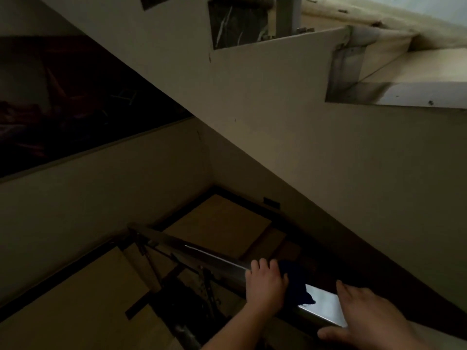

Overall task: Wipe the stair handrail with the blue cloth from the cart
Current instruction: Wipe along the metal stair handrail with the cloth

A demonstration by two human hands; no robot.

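Observation:
A shiny metal stair handrail (321, 305) slopes down from the lower right toward a dim landing. My left hand (265, 281) lies on top of the rail and presses a dark blue cloth (295, 281) against it; the cloth bunches out on the right side of the hand. My right hand (366, 317) rests flat on the rail nearer to me, fingers spread and thumb over the rail's near edge, holding nothing. The cart is not in view.
The stairwell is dim. Below the rail, metal balusters (151, 263) and tan stair treads (222, 223) lead down to a landing. The underside of the upper flight (278, 109) slants overhead, with a plain wall (101, 185) on the left.

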